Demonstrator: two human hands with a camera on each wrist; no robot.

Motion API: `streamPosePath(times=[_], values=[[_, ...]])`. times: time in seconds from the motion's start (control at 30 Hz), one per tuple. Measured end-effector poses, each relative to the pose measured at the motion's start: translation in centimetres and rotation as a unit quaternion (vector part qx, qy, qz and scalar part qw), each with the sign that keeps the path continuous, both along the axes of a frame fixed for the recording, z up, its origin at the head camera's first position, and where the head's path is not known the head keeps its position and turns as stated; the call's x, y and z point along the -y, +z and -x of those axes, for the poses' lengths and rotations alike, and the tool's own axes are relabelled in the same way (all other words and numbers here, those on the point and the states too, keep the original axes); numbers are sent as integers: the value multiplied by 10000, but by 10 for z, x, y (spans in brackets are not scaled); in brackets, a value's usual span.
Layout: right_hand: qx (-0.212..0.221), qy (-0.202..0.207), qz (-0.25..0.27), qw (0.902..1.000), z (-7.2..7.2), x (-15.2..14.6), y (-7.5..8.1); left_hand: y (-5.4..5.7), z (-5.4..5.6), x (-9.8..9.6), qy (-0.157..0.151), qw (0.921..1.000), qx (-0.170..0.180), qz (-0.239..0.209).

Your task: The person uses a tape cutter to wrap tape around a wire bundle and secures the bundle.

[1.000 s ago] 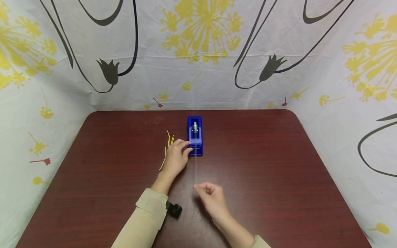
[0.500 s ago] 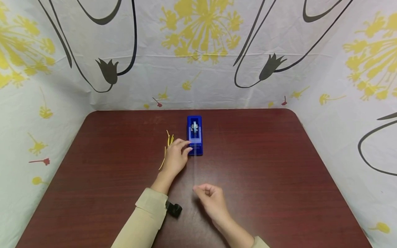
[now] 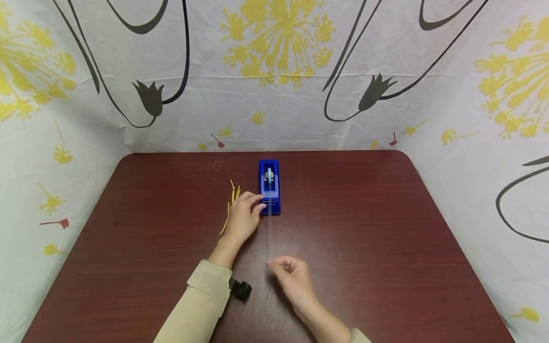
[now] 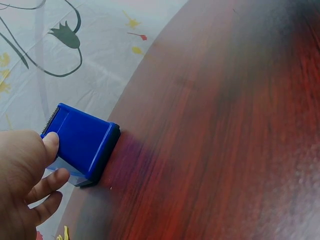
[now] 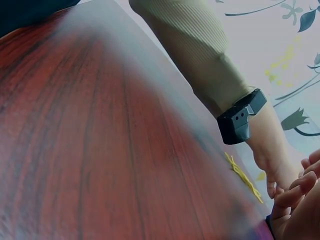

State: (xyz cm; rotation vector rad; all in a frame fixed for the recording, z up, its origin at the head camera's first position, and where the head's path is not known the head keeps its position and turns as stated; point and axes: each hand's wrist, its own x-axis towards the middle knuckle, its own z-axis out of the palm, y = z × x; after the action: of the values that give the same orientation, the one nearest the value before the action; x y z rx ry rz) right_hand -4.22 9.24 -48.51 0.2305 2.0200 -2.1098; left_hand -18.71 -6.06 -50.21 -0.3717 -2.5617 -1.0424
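A blue tape dispenser (image 3: 276,208) stands near the far edge of the table, its roll of clear tape (image 3: 269,177) seated in the middle. My left hand (image 3: 243,216) grips the dispenser's near end from the left side. In the left wrist view, the thumb (image 4: 51,146) presses its blue front just below the toothed cutter (image 4: 50,120). A clear strip of tape (image 3: 269,238) runs straight from the dispenser toward me. Its near end is pinched between the thumb and fingertips of my right hand (image 3: 296,281), held low over the table.
Several thin yellow strands (image 3: 225,221) lie on the dark red wooden table (image 3: 364,247), just left of my left hand and partly behind it. A black wrist camera (image 3: 241,289) sits on the left wrist. Patterned white cloth (image 3: 300,119) surrounds the table's back and sides.
My right hand has drawn very slightly toward me with the tape end. The left hand and the dispenser stay in place.
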Motion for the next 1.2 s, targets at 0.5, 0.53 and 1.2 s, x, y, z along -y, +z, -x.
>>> streamPosePath(times=[0.5, 0.53, 1.2], values=[[4, -93, 81, 9999, 1, -1, 0, 1, 0, -1, -13, 10000, -19, 15], [2, -97, 84, 9999, 1, -1, -1, 1, 0, -1, -8, 10000, 7, 32], [24, -33, 303, 9995, 0, -3, -2, 10, -5, 14, 122, 9990, 421, 112]])
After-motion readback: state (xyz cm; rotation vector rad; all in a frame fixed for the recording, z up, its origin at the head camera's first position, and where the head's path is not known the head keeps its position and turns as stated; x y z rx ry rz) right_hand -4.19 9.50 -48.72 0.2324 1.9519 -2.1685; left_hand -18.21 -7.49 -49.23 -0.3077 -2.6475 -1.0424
